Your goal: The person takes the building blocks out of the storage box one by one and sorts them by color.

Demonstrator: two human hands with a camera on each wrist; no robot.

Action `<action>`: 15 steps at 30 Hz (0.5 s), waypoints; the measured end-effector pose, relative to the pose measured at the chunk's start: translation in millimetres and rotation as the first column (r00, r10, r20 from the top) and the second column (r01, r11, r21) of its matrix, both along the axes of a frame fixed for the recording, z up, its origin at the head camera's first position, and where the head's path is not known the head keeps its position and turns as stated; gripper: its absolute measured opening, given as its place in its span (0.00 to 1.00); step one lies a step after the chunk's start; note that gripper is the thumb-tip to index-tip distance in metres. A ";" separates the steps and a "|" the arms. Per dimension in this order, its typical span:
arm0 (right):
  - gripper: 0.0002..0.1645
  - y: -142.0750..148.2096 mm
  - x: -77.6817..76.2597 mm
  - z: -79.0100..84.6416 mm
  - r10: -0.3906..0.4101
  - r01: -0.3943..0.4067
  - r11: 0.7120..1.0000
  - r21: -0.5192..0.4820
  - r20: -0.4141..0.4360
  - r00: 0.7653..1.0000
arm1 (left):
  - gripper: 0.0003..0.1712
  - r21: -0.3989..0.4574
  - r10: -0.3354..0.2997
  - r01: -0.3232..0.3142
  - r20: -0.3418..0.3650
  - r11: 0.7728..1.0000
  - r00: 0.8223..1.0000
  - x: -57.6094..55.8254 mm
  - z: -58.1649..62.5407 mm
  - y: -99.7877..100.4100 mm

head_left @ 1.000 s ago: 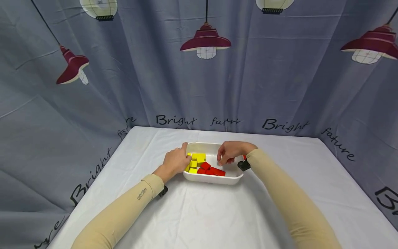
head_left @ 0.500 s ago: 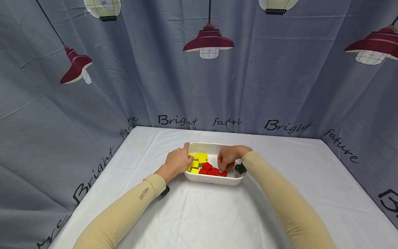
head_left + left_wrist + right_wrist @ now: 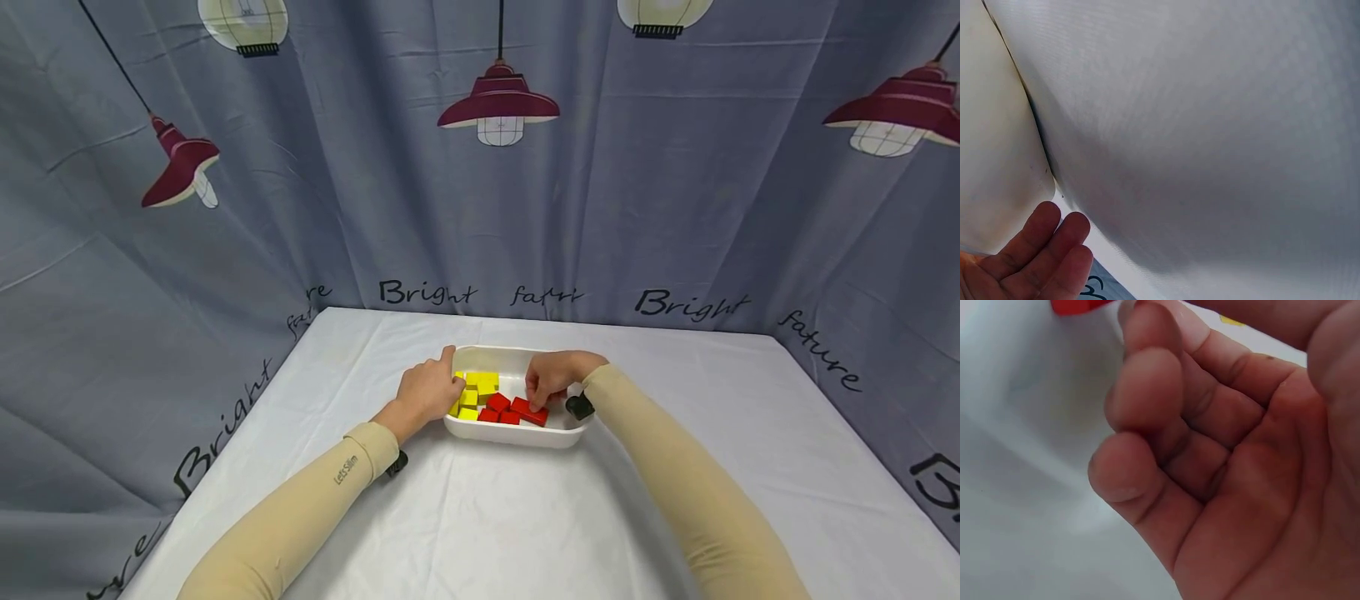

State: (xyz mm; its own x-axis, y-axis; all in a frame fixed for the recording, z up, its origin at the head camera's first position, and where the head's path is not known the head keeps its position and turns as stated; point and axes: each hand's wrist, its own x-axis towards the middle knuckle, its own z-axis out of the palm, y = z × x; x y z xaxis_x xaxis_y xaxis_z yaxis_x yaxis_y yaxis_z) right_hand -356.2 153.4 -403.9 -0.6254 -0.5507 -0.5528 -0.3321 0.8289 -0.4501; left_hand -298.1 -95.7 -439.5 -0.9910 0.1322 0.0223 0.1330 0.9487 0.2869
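A white tray (image 3: 517, 433) stands on the table with several yellow blocks (image 3: 480, 382) at its left end and several red blocks (image 3: 498, 402) near the front. My left hand (image 3: 427, 390) holds the tray's left rim, its thumb over the inner side. In the left wrist view, fingers (image 3: 1069, 231) lie against what looks like the tray's outer wall. Inside the tray, my right hand (image 3: 550, 377) pinches a longer red block (image 3: 531, 412) with its fingertips. The right wrist view shows the other fingers (image 3: 1147, 390) curled in, with a red block (image 3: 1079, 305) at the top edge.
A white cloth (image 3: 517, 517) covers the table around the tray. Behind it hangs a grey-blue curtain (image 3: 420, 183) printed with lamps and lettering. A dark wrist camera (image 3: 579, 407) sits close to the tray's right end.
My right hand has come down and forward onto the longer red block, which has turned and shifted slightly. The left hand stays on the rim.
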 end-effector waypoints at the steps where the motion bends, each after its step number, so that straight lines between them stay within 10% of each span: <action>1: 0.07 0.4 0.2 0.8 -0.005 0.005 1.000 -0.001 -0.007 1.000 | 0.36 -0.002 0.000 0.000 -0.003 1.000 1.000 -0.2 0.0 0.1; 15: 0.07 -2.2 -9.3 -6.0 -0.031 0.035 0.999 0.017 -0.183 0.983 | 0.36 -0.003 0.002 -0.002 -0.001 1.000 1.000 -0.2 0.3 0.2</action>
